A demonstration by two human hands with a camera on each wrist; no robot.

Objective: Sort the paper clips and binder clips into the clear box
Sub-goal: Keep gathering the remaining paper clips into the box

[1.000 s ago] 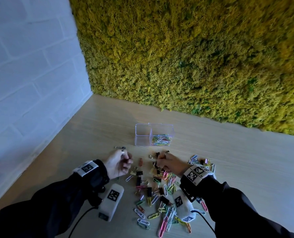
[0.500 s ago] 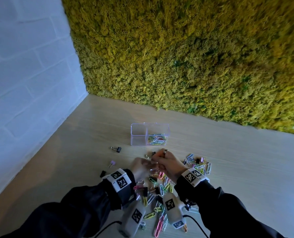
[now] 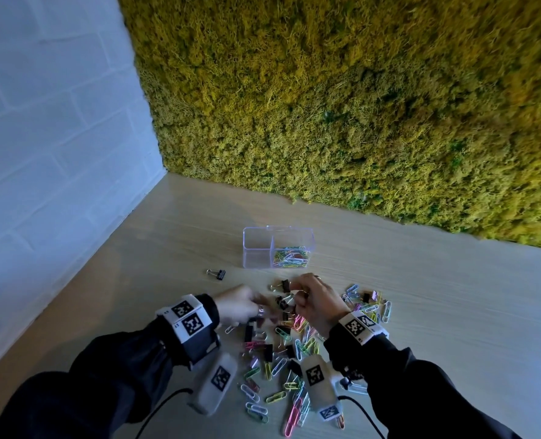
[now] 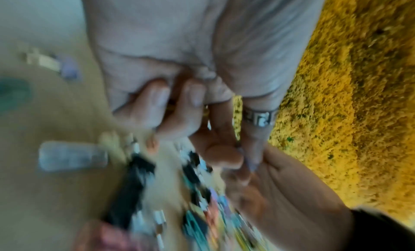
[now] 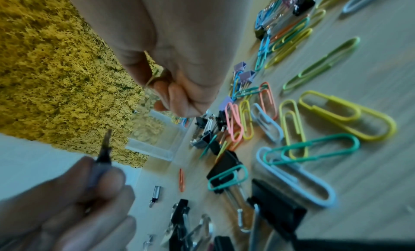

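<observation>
Right now the left hand [image 5: 67,198] pinches a small dark clip [image 5: 103,155], and the right hand [image 3: 316,299] curls over the pile [image 3: 288,350], its hold unclear. Tangled clips could snag and spill short of the clear box [image 3: 256,248], well beyond.

The clear box [image 3: 278,247] stands on the bench [image 3: 421,312], behind the loose clip pile [image 3: 282,353]. Paper clips [image 3: 291,257] lie in its right compartment. One binder clip [image 3: 217,274] lies apart, left of the box front.
</observation>
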